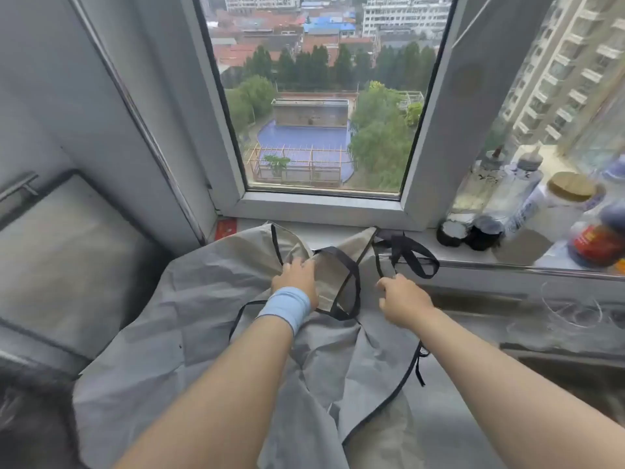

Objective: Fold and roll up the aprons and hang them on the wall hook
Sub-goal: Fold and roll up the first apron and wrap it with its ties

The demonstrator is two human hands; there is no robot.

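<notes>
Our two bare forearms (216,384) rise from the bottom edge over one grey crumpled fabric apron (169,333), which spreads across the frame's centre and lower left. Both hands sit on its upper part. The left hand (296,279), above one pale blue wristband (284,308), lies on the cloth, and we cannot tell its grip. The right hand (402,301) pinches one thin black tie strap (376,258). Several blurred bottles (514,194) stand at middle right.

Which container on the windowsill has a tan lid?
The white jar with the flat round tan lid; the bottles around it have grey or dark caps.
</notes>
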